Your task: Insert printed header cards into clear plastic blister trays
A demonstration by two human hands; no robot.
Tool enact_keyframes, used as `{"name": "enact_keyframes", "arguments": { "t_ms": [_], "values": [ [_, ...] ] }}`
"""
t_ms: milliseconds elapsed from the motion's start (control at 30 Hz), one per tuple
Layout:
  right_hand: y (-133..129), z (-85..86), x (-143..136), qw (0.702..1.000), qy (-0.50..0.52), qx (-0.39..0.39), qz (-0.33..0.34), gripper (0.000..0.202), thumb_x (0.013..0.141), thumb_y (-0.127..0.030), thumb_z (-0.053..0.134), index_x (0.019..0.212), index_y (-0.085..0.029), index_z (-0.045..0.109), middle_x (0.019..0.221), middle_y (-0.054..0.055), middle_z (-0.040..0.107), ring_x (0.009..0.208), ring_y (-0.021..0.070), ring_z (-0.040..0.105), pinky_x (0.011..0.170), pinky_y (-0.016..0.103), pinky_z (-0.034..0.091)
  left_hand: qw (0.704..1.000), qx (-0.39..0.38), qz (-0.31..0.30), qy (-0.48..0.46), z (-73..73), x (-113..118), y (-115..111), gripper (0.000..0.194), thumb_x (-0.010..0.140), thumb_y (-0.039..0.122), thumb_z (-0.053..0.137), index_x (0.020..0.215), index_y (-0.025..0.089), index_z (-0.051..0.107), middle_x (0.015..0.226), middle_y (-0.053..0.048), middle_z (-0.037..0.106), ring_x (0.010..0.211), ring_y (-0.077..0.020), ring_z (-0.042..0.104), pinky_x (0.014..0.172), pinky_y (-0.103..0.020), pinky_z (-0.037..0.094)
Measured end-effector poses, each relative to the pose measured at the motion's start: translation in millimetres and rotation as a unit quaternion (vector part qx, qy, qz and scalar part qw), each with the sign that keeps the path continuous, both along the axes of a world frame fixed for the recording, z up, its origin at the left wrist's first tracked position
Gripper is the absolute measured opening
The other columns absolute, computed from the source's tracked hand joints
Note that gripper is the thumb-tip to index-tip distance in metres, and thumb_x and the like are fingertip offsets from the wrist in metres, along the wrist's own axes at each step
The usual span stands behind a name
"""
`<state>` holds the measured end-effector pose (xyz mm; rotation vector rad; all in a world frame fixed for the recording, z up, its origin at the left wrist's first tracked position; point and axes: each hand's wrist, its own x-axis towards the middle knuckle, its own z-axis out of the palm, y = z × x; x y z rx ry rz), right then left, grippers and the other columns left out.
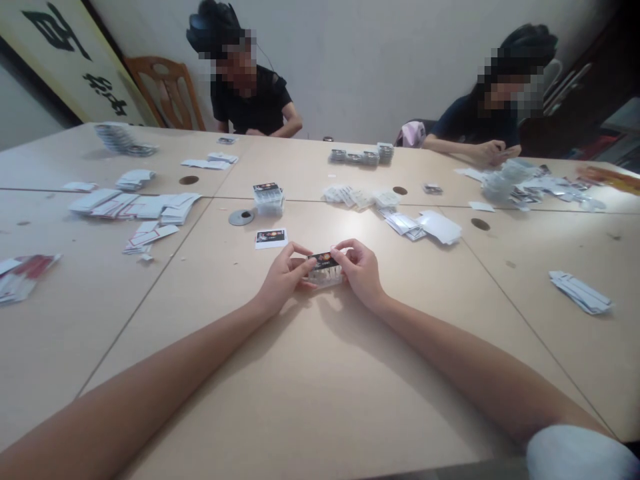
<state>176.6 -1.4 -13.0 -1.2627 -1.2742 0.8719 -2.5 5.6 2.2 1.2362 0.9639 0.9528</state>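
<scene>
Between both hands, just above the table, is a small clear plastic box [327,275] with a black printed label card on its upper side. My left hand [290,270] grips its left end, thumb on the label. At the right end my right hand [358,267] pinches the upper edge with thumb and fingers. Beyond my left hand lies a white card with a dark picture [271,238]. Farther off stands a stack of clear boxes [269,200] topped by the same kind of dark label.
Piles of white folded cards [135,203] lie to the left, and more white cards [437,227] to the right. A grey round cable cover [241,217] sits near the stack. Two people work across the table [320,373]. Clear plastic pieces [510,179] are heaped at the far right.
</scene>
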Motion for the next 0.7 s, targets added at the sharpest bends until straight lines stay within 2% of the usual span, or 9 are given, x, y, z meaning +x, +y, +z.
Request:
{"name": "enact_keyframes", "arguments": {
  "t_ms": [233,500,633,700],
  "values": [
    [-0.6,2.0,-0.4,1.0,0.014,0.001,0.022,0.018,0.083,-0.038,0.068,0.081,-0.022,0.061,0.047,-0.009,0.046,0.042,0.0093,0.044,0.046,0.023,0.034,0.999,0.007,-0.016,0.031,-2.1,-2.5,-0.6,0.053,0.069,0.041,0.087,0.098,0.021,0.048,0.088,-0.004,0.075,0.074,-0.017,0.07,0.058,-0.023,0.057],
    [1.4,3.8,-0.8,0.997,0.063,-0.024,0.034,0.023,0.086,-0.042,0.061,0.079,-0.021,0.06,0.047,-0.009,0.048,0.039,0.0091,0.044,0.041,0.022,0.036,1.0,-0.003,0.009,0.025,2.9,-0.5,-1.7,0.047,0.071,0.041,0.084,0.096,0.02,0.05,0.081,-0.003,0.074,0.071,-0.0156,0.068,0.057,-0.023,0.055],
    [1.4,3.2,0.6,0.997,0.054,-0.018,0.056,0.024,0.084,-0.044,0.063,0.086,-0.021,0.063,0.049,-0.009,0.05,0.04,0.009,0.046,0.042,0.022,0.036,1.0,-0.007,0.022,0.007,3.9,-0.2,-0.4,0.048,0.07,0.043,0.084,0.093,0.02,0.05,0.08,-0.003,0.074,0.066,-0.0151,0.067,0.054,-0.023,0.053],
    [1.8,2.3,1.5,0.997,0.037,-0.011,0.068,0.022,0.082,-0.04,0.065,0.092,-0.02,0.065,0.05,-0.009,0.049,0.041,0.0089,0.047,0.044,0.021,0.037,1.0,-0.007,0.027,-0.006,3.2,-0.7,1.4,0.048,0.069,0.043,0.084,0.092,0.02,0.05,0.079,-0.003,0.074,0.063,-0.0144,0.066,0.054,-0.023,0.053]
  ]
}}
